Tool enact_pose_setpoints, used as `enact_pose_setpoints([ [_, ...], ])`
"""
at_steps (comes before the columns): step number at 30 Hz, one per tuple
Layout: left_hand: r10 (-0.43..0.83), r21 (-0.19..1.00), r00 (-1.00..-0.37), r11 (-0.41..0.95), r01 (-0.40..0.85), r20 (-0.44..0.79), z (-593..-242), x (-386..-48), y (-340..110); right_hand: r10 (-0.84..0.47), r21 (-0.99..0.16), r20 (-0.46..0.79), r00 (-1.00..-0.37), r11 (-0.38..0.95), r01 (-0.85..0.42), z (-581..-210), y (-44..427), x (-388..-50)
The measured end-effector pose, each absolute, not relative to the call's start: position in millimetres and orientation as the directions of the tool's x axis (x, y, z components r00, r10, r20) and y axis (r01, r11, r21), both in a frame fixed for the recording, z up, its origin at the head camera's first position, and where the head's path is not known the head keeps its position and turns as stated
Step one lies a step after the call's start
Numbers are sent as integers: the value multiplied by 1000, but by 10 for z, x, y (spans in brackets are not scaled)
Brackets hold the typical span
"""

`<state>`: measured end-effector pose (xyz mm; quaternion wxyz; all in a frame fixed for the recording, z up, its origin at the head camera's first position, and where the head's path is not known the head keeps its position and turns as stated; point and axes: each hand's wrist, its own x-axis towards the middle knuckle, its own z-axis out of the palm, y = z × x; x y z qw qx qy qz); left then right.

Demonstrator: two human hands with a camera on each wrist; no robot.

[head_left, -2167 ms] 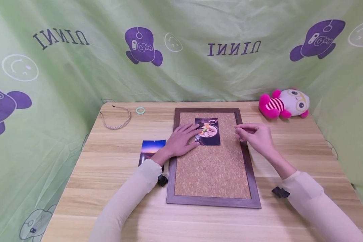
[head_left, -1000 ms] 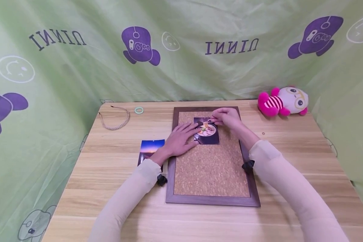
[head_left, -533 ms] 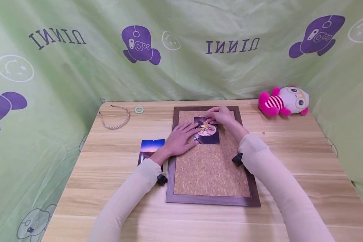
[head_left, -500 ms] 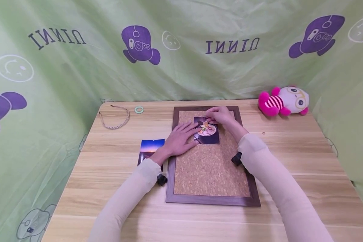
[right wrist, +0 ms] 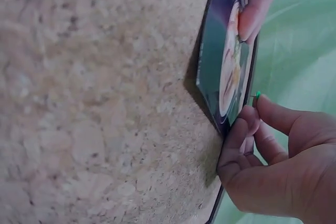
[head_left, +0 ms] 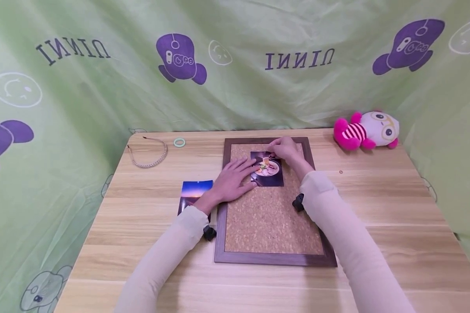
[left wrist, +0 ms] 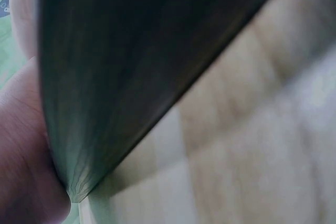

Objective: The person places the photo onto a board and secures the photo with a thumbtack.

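A photo of a bowl of food (head_left: 269, 169) lies on a corkboard (head_left: 274, 217) with a dark wooden frame. My left hand (head_left: 233, 180) rests with spread, straight fingers on the photo's left side and the cork. At the photo's top right corner is my right hand (head_left: 287, 150). In the right wrist view, a green-headed thumbtack (right wrist: 257, 94) sits at this hand's fingertips, its metal point towards the photo. The photo's near corner stands slightly off the cork there. A second photo, of a sunset sky (head_left: 196, 190), lies left of the board, partly under my left wrist.
A beaded headband (head_left: 152, 164) and a mint-green ring (head_left: 179, 142) lie at the table's back left. A pink and white plush toy (head_left: 366, 130) lies at the back right. Right of the board is a tiny brownish ring (head_left: 341, 172). Green printed cloth surrounds the table (head_left: 391, 226).
My right hand has moved left from the board's right edge to the photo's upper corner, then shifted only slightly. My left hand has stayed in place on the photo.
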<state>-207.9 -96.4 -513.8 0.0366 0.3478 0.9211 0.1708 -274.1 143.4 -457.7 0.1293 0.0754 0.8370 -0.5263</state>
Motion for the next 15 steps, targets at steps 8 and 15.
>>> enact_pose_setpoints([
  [8,654,347,-753,691,634,73,-5121,-2059,-966,33,-743,-236,-971,638,202,-4608,1401,-2739],
  [15,656,350,-752,690,634,68,-5119,-2067,-965,109,-660,-219,-970,715,229,-4827,1404,-2923],
])
